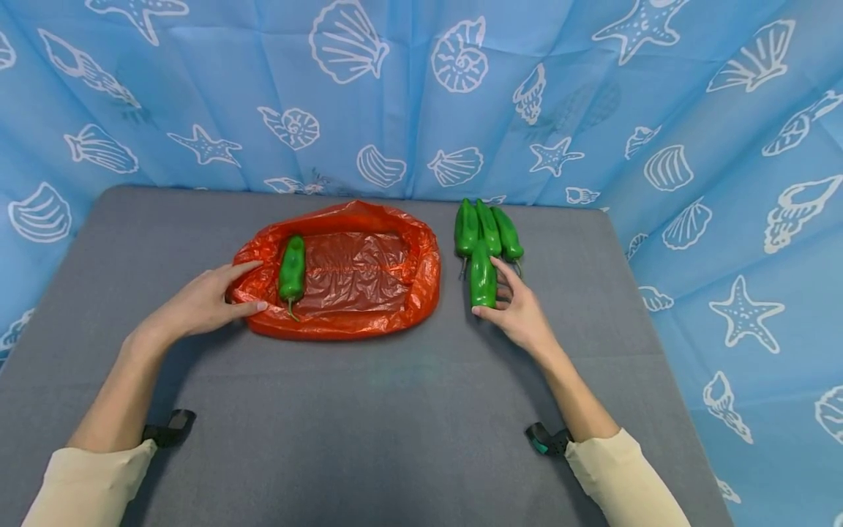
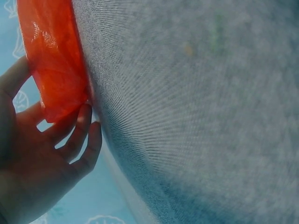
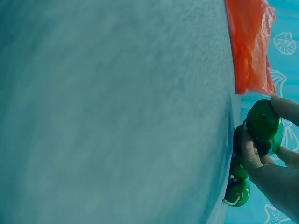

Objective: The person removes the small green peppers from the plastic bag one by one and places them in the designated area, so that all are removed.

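A red plastic bag (image 1: 342,326) lies with its mouth spread wide, one green pepper (image 1: 292,269) resting inside at its left. My left hand (image 1: 207,300) touches the bag's left rim with thumb and fingers; the left wrist view shows the fingers (image 2: 83,119) against the red plastic (image 2: 56,60). To the right of the bag, my right hand (image 1: 522,311) grips another green pepper (image 1: 483,277) between thumb and fingers. Several green peppers (image 1: 467,228) lie side by side just behind it. In the right wrist view the gripped pepper (image 3: 262,120) appears end-on, partly hidden by fingers.
The grey table (image 1: 395,410) extends in front of the bag and both forearms. A blue curtain (image 1: 408,95) with white shell prints hangs behind the table and along its right side. Each wrist wears a black strap.
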A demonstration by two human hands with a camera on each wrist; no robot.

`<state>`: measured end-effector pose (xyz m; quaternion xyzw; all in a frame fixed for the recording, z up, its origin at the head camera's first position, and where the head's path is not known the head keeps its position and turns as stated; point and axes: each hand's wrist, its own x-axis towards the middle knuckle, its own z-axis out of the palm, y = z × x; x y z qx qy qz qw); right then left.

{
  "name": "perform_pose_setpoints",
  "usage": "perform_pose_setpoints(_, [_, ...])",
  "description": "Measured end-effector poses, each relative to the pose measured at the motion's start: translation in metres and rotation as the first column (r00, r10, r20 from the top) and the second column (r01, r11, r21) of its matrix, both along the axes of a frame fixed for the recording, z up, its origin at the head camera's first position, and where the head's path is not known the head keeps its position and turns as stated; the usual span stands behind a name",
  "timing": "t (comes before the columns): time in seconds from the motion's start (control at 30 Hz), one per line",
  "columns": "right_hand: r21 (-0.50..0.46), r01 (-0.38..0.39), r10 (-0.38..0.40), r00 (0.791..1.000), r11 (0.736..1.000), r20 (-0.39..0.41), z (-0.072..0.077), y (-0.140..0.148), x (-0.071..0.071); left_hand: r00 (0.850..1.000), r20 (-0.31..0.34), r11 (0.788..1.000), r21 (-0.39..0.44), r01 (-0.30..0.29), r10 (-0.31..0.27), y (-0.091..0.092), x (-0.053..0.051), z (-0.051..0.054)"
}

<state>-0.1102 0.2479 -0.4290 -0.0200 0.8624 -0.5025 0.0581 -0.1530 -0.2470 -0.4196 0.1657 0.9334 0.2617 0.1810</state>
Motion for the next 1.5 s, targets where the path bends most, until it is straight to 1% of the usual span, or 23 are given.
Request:
perform_pose_setpoints(0.33, [0.115,-0.036,0.03,0.998,0.993,0.05,-0.003,0.008,0.002,1.0,-0.002,1.0,-0.005,-0.002,0.002,0.001,-0.002,0.001])
perform_pose_setpoints(0.53, [0.16,-0.062,0.055,0.997,0.985,0.046,-0.004,0.01,0.0,1.0,-0.001,1.0,-0.013,-0.004,0.004,0.001,-0.002,0.001])
perform_pose_setpoints(0.8, [0.223,-0.06,0.055,0.998,0.973,0.029,-0.005,0.011,0.0,1.0,-0.012,1.0,-0.004,0.0,0.0,0.0,0.0,0.0])
perform_pose_setpoints(0.93, [0.236,-0.071,0.068,0.997,0.969,0.02,-0.006,0.012,-0.001,1.0,-0.015,1.0,-0.002,0.001,-0.001,-0.001,0.0,0.0])
perform_pose_setpoints(1.13, [0.234,-0.085,0.081,0.996,0.969,0.027,-0.006,0.013,-0.001,1.0,-0.007,1.0,-0.004,0.003,-0.004,0.0,0.001,0.001])
perform_pose_setpoints(1.27, [0.206,-0.086,0.081,0.996,0.975,0.035,-0.005,0.014,0.0,1.0,-0.011,1.0,-0.001,0.004,-0.004,0.0,0.001,0.0])
perform_pose_setpoints(1.4, [0.15,-0.055,0.052,0.998,0.987,0.02,-0.005,0.017,-0.001,1.0,-0.021,1.0,-0.001,0.01,-0.01,-0.001,0.002,-0.001])
perform_pose_setpoints(1.5, [0.116,-0.017,0.02,0.999,0.993,-0.028,-0.004,0.019,-0.002,1.0,-0.025,1.0,0.001,0.009,-0.009,-0.001,0.002,-0.002])
